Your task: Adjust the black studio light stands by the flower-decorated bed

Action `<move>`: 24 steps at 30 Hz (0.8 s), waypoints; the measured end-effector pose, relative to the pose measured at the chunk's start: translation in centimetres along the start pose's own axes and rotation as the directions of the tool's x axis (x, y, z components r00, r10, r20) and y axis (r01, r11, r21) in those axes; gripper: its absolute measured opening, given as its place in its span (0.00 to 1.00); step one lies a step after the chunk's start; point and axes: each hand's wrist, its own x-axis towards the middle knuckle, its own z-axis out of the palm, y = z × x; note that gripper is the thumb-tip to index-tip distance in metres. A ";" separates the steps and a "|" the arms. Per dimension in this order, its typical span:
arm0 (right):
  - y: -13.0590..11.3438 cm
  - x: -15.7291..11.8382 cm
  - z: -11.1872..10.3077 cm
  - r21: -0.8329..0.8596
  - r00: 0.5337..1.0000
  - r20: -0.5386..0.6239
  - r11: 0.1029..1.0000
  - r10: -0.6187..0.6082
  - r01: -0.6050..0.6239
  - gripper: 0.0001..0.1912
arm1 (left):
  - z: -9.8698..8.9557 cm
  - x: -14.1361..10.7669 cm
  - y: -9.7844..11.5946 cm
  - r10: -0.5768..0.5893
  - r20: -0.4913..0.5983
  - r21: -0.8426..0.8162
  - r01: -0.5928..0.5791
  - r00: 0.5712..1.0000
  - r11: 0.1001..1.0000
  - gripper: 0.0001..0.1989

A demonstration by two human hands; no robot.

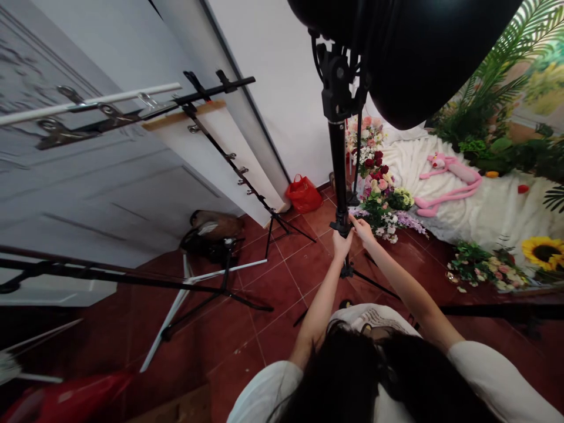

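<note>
A black light stand [338, 170] rises in the middle of the view, with a large black lamp housing [409, 53] on top. My left hand [342, 242] is wrapped round the pole just below a black clamp collar [340, 225]. Close beside it, my right hand [362, 229] has its fingertips against the pole at the collar; its fingers are bent together, and what they pinch is too small to make out. A black cable hangs along the upper pole. The stand's legs are partly hidden by my arms and body.
Backdrop stands with clips [211, 138] and tripod legs [229, 294] reach across the left. A red bag [304, 194] sits by the wall. At right, flowers [379, 182] border white cloth holding a pink plush toy [460, 170]. A sunflower [543, 252] lies farther right.
</note>
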 end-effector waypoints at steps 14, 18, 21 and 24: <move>-3.4 -11.7 -13.1 0.007 0.989 -0.127 0.997 -0.079 0.081 0.22 | 5.0 -10.1 -0.1 -0.007 -0.336 0.272 0.104 0.942 0.957 0.32; -4.0 -17.4 -18.5 -0.084 0.940 -0.311 0.989 -0.139 0.119 0.25 | 8.7 -11.9 0.4 -0.121 0.014 0.058 0.120 0.993 0.991 0.25; -3.9 -22.6 -21.7 -0.148 0.912 -0.387 0.986 -0.134 0.082 0.26 | 12.5 -12.2 2.3 -0.136 0.484 -0.138 0.229 0.864 0.964 0.14; -3.3 -27.8 -23.8 -0.168 0.881 -0.467 0.986 -0.080 0.000 0.27 | 16.8 -13.1 5.3 0.009 0.767 -0.204 0.231 0.641 0.951 0.15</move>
